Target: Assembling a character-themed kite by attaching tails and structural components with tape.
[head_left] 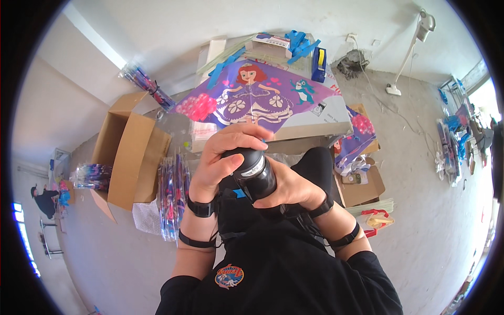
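Note:
Above my lap I hold a dark, glossy bottle [260, 184], tilted, with a black rounded lid [244, 159] at its upper left. My left hand [223, 149] is curled over the lid, its thumb and fingers gripping the sides. Lower down, my right hand [292, 182] wraps around the bottle's body. Whether the lid is loose or tight, I cannot tell. Beyond my hands, a purple kite [294, 107] printed with a red-haired figure in a gown lies spread over the work table [328, 125].
On the table's far side are an open small box [269, 44], blue strips [302, 44] and a blue tape dispenser [318, 65]. A large open carton [126, 157] stands left, near bundled kites [174, 197]. Another open box [365, 189] is at right. A stick vacuum [412, 52] leans against the wall.

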Tool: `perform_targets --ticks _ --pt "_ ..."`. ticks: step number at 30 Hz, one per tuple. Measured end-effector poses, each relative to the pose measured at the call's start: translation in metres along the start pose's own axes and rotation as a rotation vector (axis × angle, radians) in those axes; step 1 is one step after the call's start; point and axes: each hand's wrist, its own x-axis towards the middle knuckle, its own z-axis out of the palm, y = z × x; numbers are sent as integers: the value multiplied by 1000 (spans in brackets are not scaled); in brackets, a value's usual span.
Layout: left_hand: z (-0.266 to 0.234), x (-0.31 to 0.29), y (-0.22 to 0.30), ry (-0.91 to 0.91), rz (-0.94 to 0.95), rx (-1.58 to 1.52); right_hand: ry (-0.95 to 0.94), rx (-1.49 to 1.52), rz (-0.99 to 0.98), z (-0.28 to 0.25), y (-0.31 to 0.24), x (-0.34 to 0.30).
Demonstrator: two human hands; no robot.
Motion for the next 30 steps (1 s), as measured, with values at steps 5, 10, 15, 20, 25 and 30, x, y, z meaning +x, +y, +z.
perform_targets --ticks 5,10,15,20,25,30 --pt "0 0 23 0 -36 284 277 -395 -92 3 -6 -4" --pt "28 -1 20 213 35 742 509 -675 -188 11 1 1" --pt "24 -5 10 246 75 697 457 -613 -171 13 -2 -4" --pt "15 5 10 63 236 467 230 -401 -172 4 -9 -8" --pt "7 6 11 -75 249 136 19 -179 -41 3 -16 -10" --pt "4 1 16 23 227 524 191 -360 -96 6 -11 -11"
